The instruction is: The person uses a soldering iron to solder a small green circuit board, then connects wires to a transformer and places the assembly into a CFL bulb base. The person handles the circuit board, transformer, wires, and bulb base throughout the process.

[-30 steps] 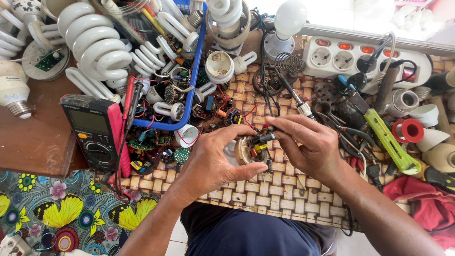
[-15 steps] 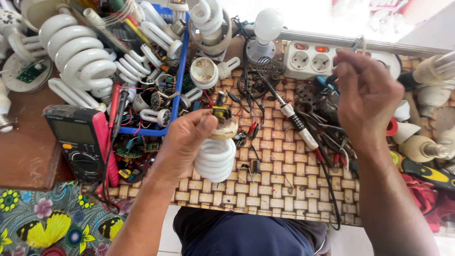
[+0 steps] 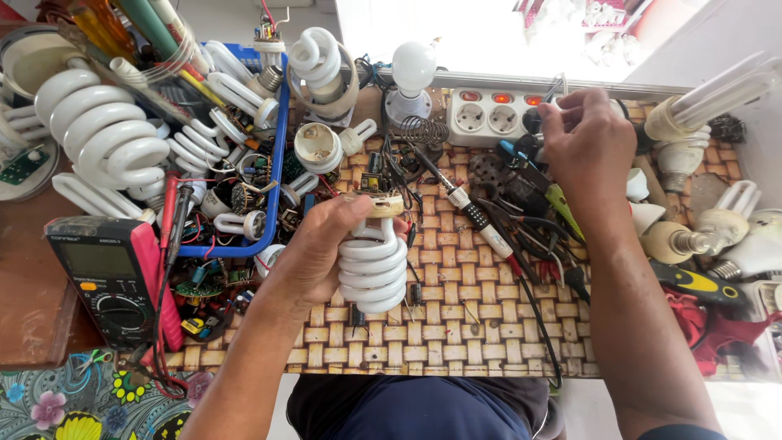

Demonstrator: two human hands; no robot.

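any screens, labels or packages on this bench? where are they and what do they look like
Black handheld multimeter with red side casing: far left edge of the woven mat, grey rectangular screen above a round dial.
White power strip with red switches: top centre, by the right hand.
No packages show.

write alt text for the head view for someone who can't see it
Seen from above, a person's left hand holds a white spiral bulb over a woven mat, while the right hand reaches to a white power strip at the far edge. Loose bulbs, wires and tools crowd the bench, with a multimeter at the left.
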